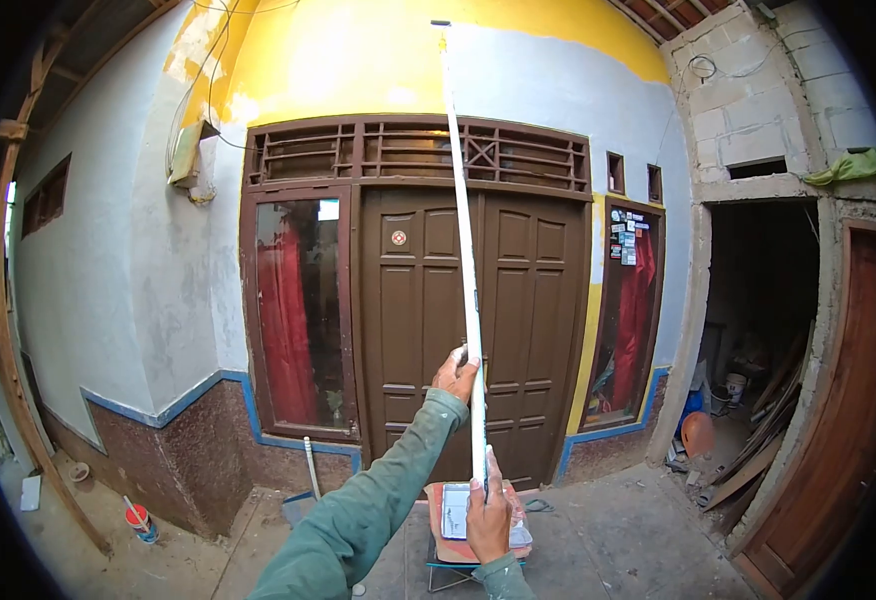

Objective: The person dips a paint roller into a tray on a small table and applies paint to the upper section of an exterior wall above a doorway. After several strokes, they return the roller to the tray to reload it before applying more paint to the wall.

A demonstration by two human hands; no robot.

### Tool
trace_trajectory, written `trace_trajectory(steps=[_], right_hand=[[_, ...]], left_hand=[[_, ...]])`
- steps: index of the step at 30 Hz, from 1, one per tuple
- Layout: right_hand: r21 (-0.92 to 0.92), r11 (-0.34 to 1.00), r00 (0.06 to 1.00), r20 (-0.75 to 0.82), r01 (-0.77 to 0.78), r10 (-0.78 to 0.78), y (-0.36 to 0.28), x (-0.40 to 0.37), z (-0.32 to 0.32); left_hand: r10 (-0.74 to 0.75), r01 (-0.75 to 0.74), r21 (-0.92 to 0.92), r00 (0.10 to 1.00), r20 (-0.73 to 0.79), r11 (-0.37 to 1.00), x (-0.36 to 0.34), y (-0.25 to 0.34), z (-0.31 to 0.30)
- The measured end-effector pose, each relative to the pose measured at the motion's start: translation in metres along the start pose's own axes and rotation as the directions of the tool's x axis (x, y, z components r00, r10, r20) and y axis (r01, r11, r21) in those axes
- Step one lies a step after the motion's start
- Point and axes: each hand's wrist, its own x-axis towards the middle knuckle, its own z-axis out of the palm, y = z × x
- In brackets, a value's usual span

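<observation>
A long white extension pole (pixel 467 240) rises up in front of the double door, with a small paint roller (pixel 441 23) at its top end against the yellow part of the wall. Higher on the pole, my left hand (pixel 455 374) is wrapped around it, the arm in a green sleeve stretched forward. My right hand (pixel 490 510) grips the same pole near its lower end. Just behind my right hand, a paint tray (pixel 454 527) with whitish contents lies on a small stool (pixel 441 551).
The brown double door (pixel 408 290) stands between two windows with red curtains. At lower left are a red paint can (pixel 138 517) and a dustpan (pixel 299 507). A wooden post (pixel 3 280) leans at far left. Planks (pixel 758 455) lie in the right doorway.
</observation>
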Motion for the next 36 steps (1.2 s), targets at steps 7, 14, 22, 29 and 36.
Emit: trace_trajectory(steps=[7, 14, 22, 29, 36], right_hand=[[0.069, 0.997, 1.0, -0.003, 0.021, -0.021, 0.007, -0.012, 0.005], [-0.007, 0.999, 0.999, -0.01, 0.049, -0.05, -0.01, 0.01, 0.004], [0.055, 0.996, 0.996, 0.055, -0.067, 0.064, 0.01, -0.027, 0.006], [0.013, 0.998, 0.996, 0.066, -0.067, 0.066, 0.028, -0.059, 0.002], [0.045, 0.984, 0.978, 0.123, -0.174, 0.168, 0.051, -0.094, -0.006]], left_hand=[[-0.029, 0.024, 0.115, 0.999, 0.043, 0.993, -0.015, -0.027, -0.016], [0.17, -0.154, 0.227, 0.984, -0.053, 0.962, -0.021, -0.004, -0.001], [0.183, -0.153, 0.298, 0.98, -0.076, 0.942, -0.057, -0.041, -0.005], [0.117, -0.084, 0.313, 0.989, -0.087, 0.946, -0.096, -0.044, 0.001], [0.072, -0.027, 0.366, 0.991, -0.111, 0.93, -0.135, -0.054, 0.008]])
